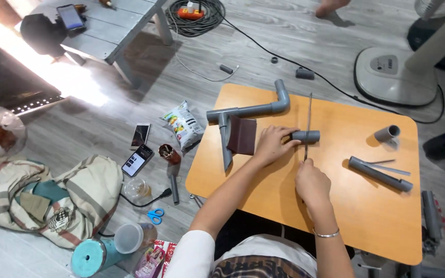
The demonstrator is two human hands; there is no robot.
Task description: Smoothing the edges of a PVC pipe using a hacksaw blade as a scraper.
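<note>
Mid-frame on the orange wooden tabletop [366,216], our left hand [272,145] clamps the short grey plastic pipe [307,136] while our right hand [311,183] fist-grips the thin metal saw blade [308,121] across it.

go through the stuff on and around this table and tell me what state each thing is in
Left hand: pressing a short grey pipe flat on the table.
Right hand: gripping a thin saw blade set across that pipe.
Elbow pipe assembly: joined, lying flat.
Long grey pipe: lying loose.
Snack bag: on the floor.
</note>
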